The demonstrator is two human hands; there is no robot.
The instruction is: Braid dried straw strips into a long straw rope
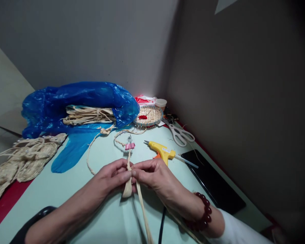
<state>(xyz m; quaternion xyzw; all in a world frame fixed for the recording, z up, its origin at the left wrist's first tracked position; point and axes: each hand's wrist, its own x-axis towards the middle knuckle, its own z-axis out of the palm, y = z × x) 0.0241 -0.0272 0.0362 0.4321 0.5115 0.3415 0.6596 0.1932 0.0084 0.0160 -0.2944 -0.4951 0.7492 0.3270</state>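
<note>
Pale husk strips [141, 203] run through both hands and hang toward the table's near edge. My left hand [115, 177] pinches the strips between thumb and fingers. Against it, my right hand [152, 173] is closed on the same strips, fingertips nearly touching the left ones. Just beyond the fingers, a twisted or braided length of husk cord leads up to a pink binder clip [130, 146]. A yellow glue gun [162, 151] with a clear glue stick lies right beside my right hand. The fingertips partly hide where the strips meet.
A blue plastic bag [83, 91] holds a bundle of husk strips [90, 115] at the back left. Woven husk pieces [38, 156] lie left. A woven basket [152, 116], a paper cup [161, 103], scissors [179, 135] and a black tablet-like slab [216, 183] stand or lie right.
</note>
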